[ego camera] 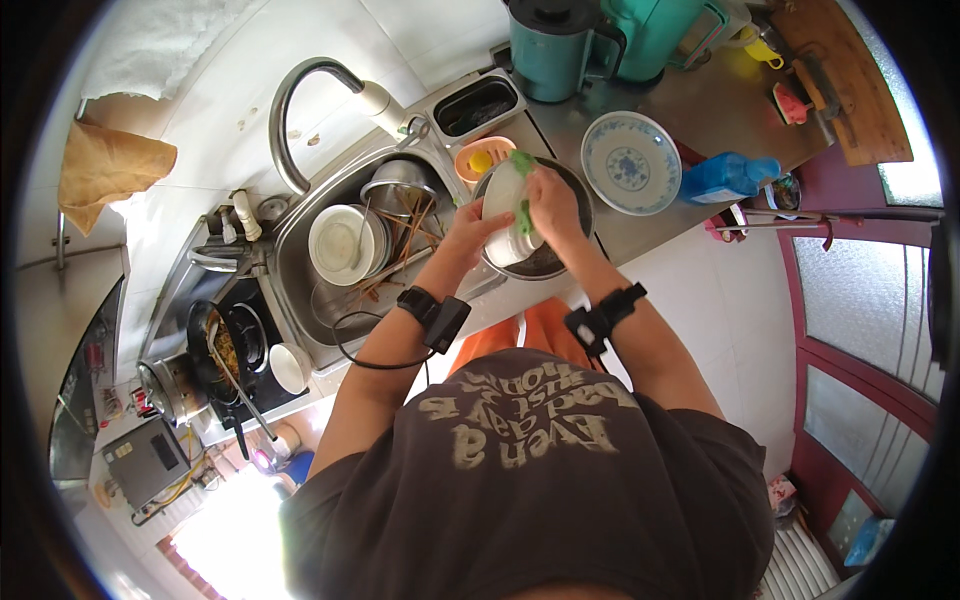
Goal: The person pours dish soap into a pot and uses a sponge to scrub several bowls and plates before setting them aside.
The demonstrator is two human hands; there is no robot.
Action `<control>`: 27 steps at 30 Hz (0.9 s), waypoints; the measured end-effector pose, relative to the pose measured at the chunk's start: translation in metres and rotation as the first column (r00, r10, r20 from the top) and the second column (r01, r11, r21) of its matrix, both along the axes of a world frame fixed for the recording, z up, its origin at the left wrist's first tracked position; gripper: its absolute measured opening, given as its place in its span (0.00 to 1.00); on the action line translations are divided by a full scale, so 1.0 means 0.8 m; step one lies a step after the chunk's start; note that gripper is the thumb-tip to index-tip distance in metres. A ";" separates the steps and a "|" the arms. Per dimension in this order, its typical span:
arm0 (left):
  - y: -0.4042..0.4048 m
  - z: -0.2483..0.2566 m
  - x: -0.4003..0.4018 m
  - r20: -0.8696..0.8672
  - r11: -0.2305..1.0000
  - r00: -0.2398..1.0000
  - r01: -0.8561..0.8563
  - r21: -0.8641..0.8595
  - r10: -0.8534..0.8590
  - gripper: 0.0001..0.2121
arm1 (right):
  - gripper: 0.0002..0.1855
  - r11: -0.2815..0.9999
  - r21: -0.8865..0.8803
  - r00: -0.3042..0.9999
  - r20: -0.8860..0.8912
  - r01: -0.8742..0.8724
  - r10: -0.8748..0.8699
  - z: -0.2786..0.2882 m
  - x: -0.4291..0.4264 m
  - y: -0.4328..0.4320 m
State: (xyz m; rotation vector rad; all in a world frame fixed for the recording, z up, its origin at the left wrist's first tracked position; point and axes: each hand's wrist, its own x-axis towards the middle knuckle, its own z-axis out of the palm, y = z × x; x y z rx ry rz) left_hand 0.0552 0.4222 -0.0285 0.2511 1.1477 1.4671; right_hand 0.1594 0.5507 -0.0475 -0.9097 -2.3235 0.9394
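Note:
My left hand (472, 231) grips a white bowl (501, 187) by its side, holding it tilted over a round metal pan (587, 225). A second white rim or base (512, 247) shows just below it; whether it is a separate bowl I cannot tell. In my right hand (556, 206) is a green scrubbing cloth (524, 219), pressed against the bowl's side. Part of the cloth sticks out above the fingers. The bowl and both hands hide most of the pan's inside.
Left, the steel sink (296, 300) holds stacked white dishes (326, 259), a metal bowl (397, 180) and scattered chopsticks (415, 232) under a faucet (279, 127). Right stand a blue-patterned plate (628, 165) and a blue bottle (720, 178). A wok (196, 337) with food sits on the stove.

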 end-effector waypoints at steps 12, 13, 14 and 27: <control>0.001 -0.005 0.003 -0.068 0.982 0.988 -0.146 -0.123 0.139 0.20 | 0.12 0.993 -0.103 0.989 -0.129 0.062 -0.075 -0.034 0.003 -0.019; 0.001 -0.003 0.003 -0.069 0.982 0.988 -0.143 -0.125 0.135 0.20 | 0.11 0.972 -0.196 0.992 0.041 0.128 -0.123 -0.050 0.007 -0.017; 0.001 -0.001 0.002 -0.078 0.971 0.985 -0.168 -0.170 0.156 0.19 | 0.10 0.981 -0.163 0.994 0.058 0.103 -0.095 -0.067 0.012 -0.014; -0.019 -0.011 -0.033 0.093 0.992 0.991 -0.093 -0.084 0.101 0.15 | 0.09 0.967 0.203 0.911 0.408 -0.154 0.059 -0.088 0.049 -0.005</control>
